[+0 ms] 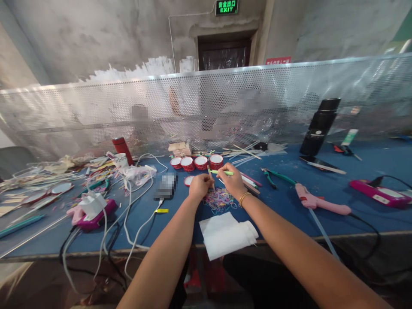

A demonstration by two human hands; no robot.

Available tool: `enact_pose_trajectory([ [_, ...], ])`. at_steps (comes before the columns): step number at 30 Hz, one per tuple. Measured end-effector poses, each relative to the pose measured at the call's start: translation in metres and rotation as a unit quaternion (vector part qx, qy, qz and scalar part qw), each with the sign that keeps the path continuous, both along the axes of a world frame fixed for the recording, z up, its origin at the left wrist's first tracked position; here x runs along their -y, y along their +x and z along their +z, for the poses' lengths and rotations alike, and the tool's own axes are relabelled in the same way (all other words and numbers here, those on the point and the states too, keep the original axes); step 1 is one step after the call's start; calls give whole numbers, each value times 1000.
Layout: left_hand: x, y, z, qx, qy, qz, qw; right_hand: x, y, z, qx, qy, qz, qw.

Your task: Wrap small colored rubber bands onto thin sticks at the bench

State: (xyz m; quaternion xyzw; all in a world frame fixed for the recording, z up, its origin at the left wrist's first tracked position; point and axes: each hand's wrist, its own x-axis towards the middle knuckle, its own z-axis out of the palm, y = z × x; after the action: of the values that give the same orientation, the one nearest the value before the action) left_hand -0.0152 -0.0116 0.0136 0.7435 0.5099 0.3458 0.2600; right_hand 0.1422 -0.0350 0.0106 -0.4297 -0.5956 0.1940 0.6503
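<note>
My left hand [200, 187] is closed on a thin flat wooden stick [210, 174], which stands upright between its fingers. In my right hand [233, 180] is a light green marker pen [227, 172], its end against or very close to the stick; I cannot tell whether they touch. Beneath both hands lies a loose heap of colourful rubber bands [220, 201]. Behind them stands a row of several small red drums [201, 162] with white tops. Another white disc [189, 180] sits partly hidden beside my left hand. More pens [251, 178] lie right of my right hand.
White paper [227, 234] hangs over the table's front edge. Right are pliers [273, 176], a pink glue gun [317, 201] and a black bottle [320, 126]. Left are a phone [165, 186], tangled white cables [128, 214], a magenta power strip [96, 216] and a red flask [122, 150].
</note>
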Motion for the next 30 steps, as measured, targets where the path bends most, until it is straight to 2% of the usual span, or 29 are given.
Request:
enact_pose_trajectory([
  [3, 0, 0, 0, -1, -5, 4, 1000, 0, 1, 0, -2, -5, -14, 1000],
  [9, 2, 1, 2, 2, 0, 2, 1000, 0, -2, 0, -6, 0, 13, 1000],
  [15, 2, 0, 1, 10, -10, 2, 1000, 0, 0, 1, -5, -3, -12, 1000],
  [20, -1, 0, -2, 5, -5, -1, 1000, 0, -1, 1, -2, 2, 9, 1000],
  [26, -2, 1, -3, 15, -6, -4, 1000, 0, -1, 0, -4, 0, -9, 1000],
  [30, -3, 1, -3, 10, 0, 1, 1000, 1, -1, 1, -6, -2, 13, 1000],
])
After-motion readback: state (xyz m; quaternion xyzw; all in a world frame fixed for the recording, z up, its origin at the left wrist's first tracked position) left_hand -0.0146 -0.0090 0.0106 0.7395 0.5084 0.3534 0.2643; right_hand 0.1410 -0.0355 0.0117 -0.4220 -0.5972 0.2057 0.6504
